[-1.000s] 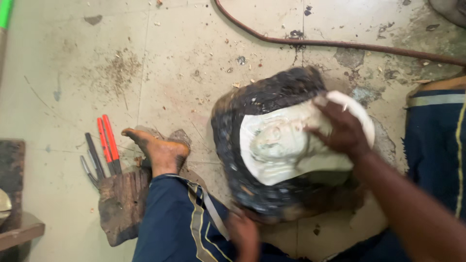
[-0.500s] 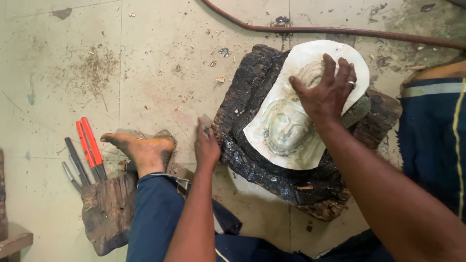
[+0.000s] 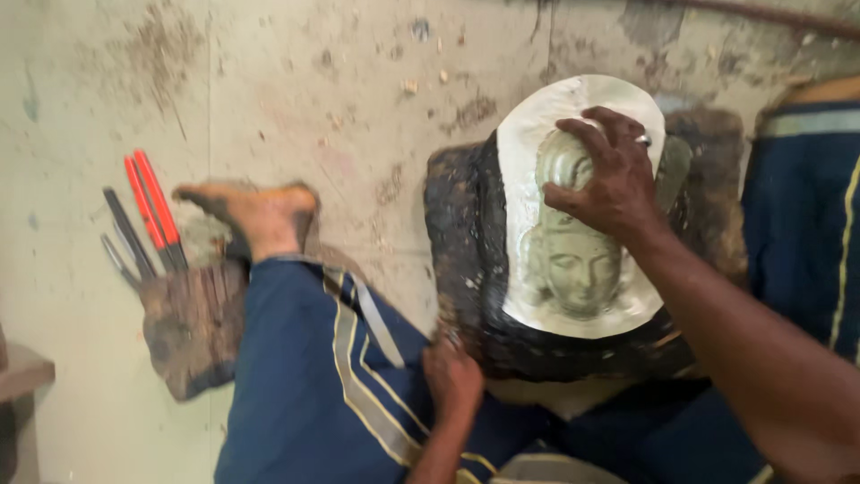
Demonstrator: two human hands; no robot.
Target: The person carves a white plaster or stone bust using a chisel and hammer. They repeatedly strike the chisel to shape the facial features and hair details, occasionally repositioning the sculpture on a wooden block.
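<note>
A pale metal sheet (image 3: 546,296) embossed with a face lies on a black lumpy block (image 3: 457,242) on the floor between my legs. My right hand (image 3: 609,179) rests on the upper part of the relief, fingers spread and pressing down. My left hand (image 3: 452,376) grips the block's near left edge, beside my blue trouser leg (image 3: 305,385). My bare left foot (image 3: 255,215) lies flat on the floor to the left.
Red-handled and dark metal tools (image 3: 143,224) lie at the left by a dark wooden block (image 3: 193,327). A hose (image 3: 770,13) runs along the top. The concrete floor (image 3: 296,99) is stained and dusty. My right leg (image 3: 806,224) is at the right edge.
The block and sheet have been turned so the face sits upright toward me. My left hand dropped from the block's left side to its near edge; my right hand stayed on the relief.
</note>
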